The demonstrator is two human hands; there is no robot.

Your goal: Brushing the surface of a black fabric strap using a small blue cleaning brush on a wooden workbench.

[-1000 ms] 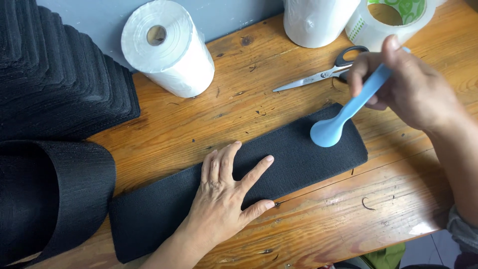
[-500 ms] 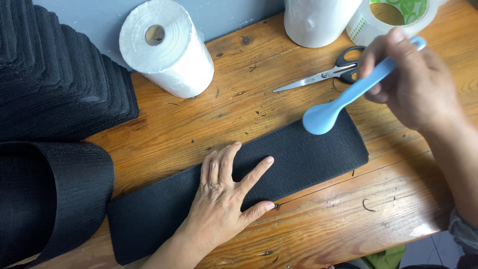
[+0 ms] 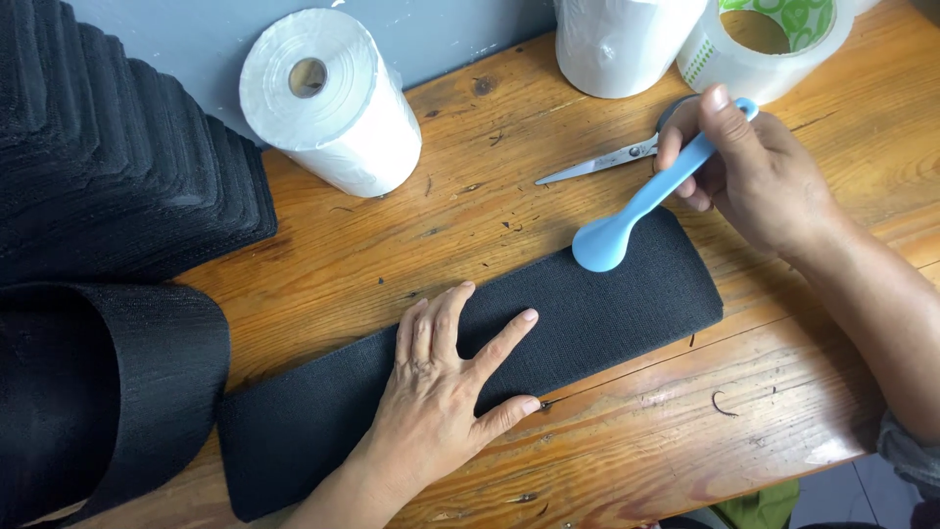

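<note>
Flat and spread, the left hand (image 3: 446,392) presses palm down on a black strip of ribbed cloth (image 3: 587,313), fingers apart, gripping nothing. Farther right, the right hand (image 3: 754,171) is closed around the handle of a light blue plastic spoon (image 3: 632,211), whose bowl rests at the strip's upper edge near its right end.

Going from left to right: a stack of folded black cloth (image 3: 108,167) fills the upper left corner, and below it a large coil of the same black band (image 3: 108,392) sits at the left edge, just beside the strip's left end. A white roll of thin plastic (image 3: 328,103) lies on its side behind the strip, its hollow core facing the camera. A second white roll (image 3: 627,44) stands at the top. Scissors (image 3: 612,157) lie between that roll and the right hand, blades pointing left, their handles partly hidden by the fingers. A wide roll of clear tape (image 3: 774,44) sits at the upper right.

All of it rests on a worn wooden table (image 3: 685,431), its orange-brown boards scratched and knotted. A grey wall (image 3: 186,29) rises behind the table.
</note>
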